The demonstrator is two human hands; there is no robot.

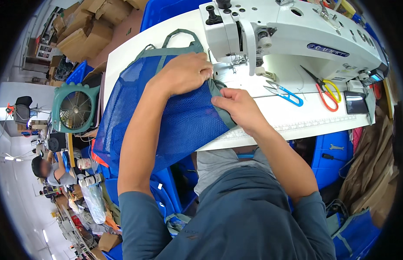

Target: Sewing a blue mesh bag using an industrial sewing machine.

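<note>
A blue mesh bag (180,117) with grey-green fabric trim and a loop handle lies across the white sewing table, its lower part hanging over the front left edge. My left hand (184,73) rests on top of it, fingers curled onto the trimmed edge close to the needle area; its fingertips are partly hidden. With thumb and forefinger, my right hand (240,110) pinches the grey-green trim (223,113) along the bag's right side. Just beyond both hands stands the white sewing machine (275,39), its lamp lighting the plate beside the bag.
Small blue-handled snips (286,94) and scissors (325,89) with red and yellow handles lie right of the needle. A dark phone (356,102) sits at the table's right end. A ruler strip (292,126) runs along the front edge. A green fan (75,108) and another person (54,169) are at left.
</note>
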